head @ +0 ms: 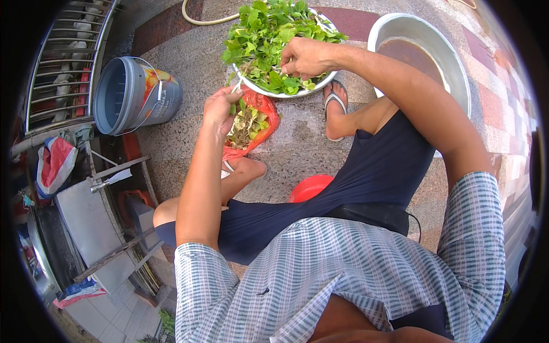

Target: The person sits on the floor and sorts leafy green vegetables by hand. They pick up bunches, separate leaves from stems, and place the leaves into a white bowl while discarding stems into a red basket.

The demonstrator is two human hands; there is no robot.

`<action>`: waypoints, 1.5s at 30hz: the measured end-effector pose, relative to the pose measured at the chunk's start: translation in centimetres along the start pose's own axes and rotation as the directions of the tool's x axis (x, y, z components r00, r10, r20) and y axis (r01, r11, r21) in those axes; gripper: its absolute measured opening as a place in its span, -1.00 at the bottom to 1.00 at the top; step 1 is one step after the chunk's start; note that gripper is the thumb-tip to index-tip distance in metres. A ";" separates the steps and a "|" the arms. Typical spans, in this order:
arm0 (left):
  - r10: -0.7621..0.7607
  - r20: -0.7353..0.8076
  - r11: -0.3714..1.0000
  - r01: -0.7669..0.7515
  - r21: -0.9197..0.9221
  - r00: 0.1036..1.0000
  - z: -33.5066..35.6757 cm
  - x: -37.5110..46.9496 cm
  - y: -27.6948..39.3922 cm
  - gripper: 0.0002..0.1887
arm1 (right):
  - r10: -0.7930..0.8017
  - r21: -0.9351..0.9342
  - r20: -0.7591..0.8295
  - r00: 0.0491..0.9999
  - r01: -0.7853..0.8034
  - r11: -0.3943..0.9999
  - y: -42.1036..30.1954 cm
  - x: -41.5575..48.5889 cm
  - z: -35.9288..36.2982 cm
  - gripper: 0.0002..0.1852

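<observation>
My left hand point(223, 107) pinches a leafy green point(239, 84) by its pale stem, just off the near left rim of a wide basin. Under that hand an orange-red plastic bag point(271, 112) lies open on the floor, with yellowed leaves and rooty scraps point(248, 127) inside. A heap of leafy greens point(261, 32) fills the metal basin point(286, 94) and spills over its rim. My right hand point(311, 58) is over the near right part of the heap, its curled fingers touching the leaves. Whether it grips any of them cannot be told.
A large metal tub point(461, 73) holding brownish water stands at the right. On the left are a grey plastic bucket point(167, 96) tipped on its side, a metal rack point(64, 55) and a frame point(116, 171). A red plastic object point(311, 188) lies between my legs. A hose point(206, 21) runs behind the basin.
</observation>
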State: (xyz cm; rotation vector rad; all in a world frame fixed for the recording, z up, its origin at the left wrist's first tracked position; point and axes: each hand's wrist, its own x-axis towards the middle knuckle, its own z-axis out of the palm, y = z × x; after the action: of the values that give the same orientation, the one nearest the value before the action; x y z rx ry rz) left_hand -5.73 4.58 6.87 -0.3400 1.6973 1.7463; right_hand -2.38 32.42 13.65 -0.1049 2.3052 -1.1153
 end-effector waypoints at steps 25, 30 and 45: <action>0.168 -0.138 0.977 -0.146 0.156 0.976 -2.3 -5.9 0.1 -0.54 | -0.101 0.533 0.041 0.994 0.064 0.844 -3.0 6.9 13.2 -0.97; 0.172 -0.062 0.985 -0.173 -0.006 0.983 -3.1 -4.1 -1.2 -0.74 | -0.111 0.449 0.070 0.991 0.068 0.891 -2.8 6.5 14.1 -0.92; -0.077 0.021 0.960 0.080 -0.267 0.997 -3.5 -3.0 -3.1 -0.88 | -0.332 -0.120 -0.117 0.936 0.318 0.940 -3.0 4.8 14.9 -0.78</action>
State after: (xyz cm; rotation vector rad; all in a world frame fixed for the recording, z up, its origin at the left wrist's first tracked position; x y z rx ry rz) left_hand -2.52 0.18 5.83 -0.5099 1.4205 1.9167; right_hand 0.90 18.67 6.36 -0.4793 2.5295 -1.1970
